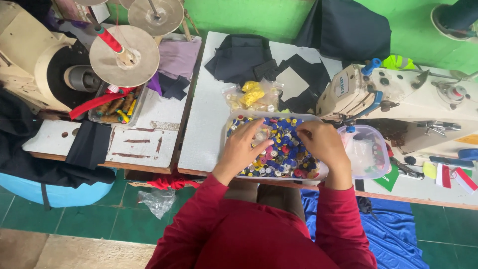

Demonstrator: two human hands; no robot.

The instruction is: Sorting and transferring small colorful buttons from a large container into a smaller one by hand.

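Buttons [281, 149] in blue, yellow, red, pink and white fill a shallow clear plastic tray [238, 115] that sits at the near edge of the white table [206, 124], and both hands are down in the heap. The left hand [244, 147] lies flat on the left part of the pile with its fingers spread and loose, closed on nothing that shows. The right hand [321, 142] is curled over the right part, fingertips drawn together as if pinching a button, though whatever it may hold is too small to make out. Judging by how things lie, the sorting looks barely begun: the colours in the tray remain thoroughly mixed, and no separate little pile of picked buttons shows on the table beside it. Just behind the tray rest clear bags holding yellow pieces [251, 94], perhaps an already separated lot, though that is uncertain. A clear plastic container [366, 149] stands touching the tray's right end, its contents blurred. Dark fabric pieces [239, 57] lie farther back, a cream sewing machine [398, 97] occupies the right side, and a second machine with thread cones [117, 107] stands on the neighbouring table to the left.
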